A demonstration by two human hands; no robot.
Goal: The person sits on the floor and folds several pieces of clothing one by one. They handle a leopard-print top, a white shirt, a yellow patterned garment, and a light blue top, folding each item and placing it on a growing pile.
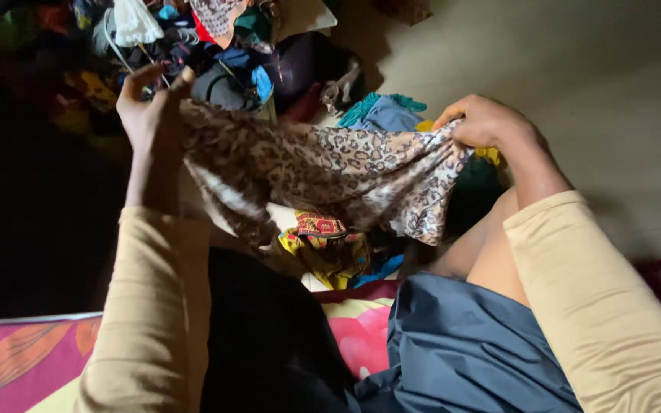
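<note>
While both hands are raised in front of the person, the floor (575,92) spreads pale beyond and right of the right hand, partly in shadow. Below both hands, a bed cover (24,359) with pink and orange flowers runs under the person, who wears blue shorts (468,352) and tan sleeves (598,306). Beyond the left hand and stretching toward the right hand sits a heap of clothes (231,61), mixed colours, dark on the far left where details can't be made out. Between the two hands hangs a leopard-print cloth (330,168), stretched sideways, its middle and lower edge sagging below the hands. Left hand (151,107) is closed on the cloth's left end, thumb and fingers pinching the bunched edge, fingertips pointing up. Right hand (483,122) is clamped on the cloth's right end, fabric gathered in the fist, knuckles up. Hands are well apart, cloth held off the floor. Just behind the right hand lie a teal and blue garment (384,111) and a bit of yellow. Under the hanging cloth, below and between the hands, a yellow and red patterned cloth (323,237) lies on the floor. Above the left hand, a white piece (133,23) tops the heap.
</note>
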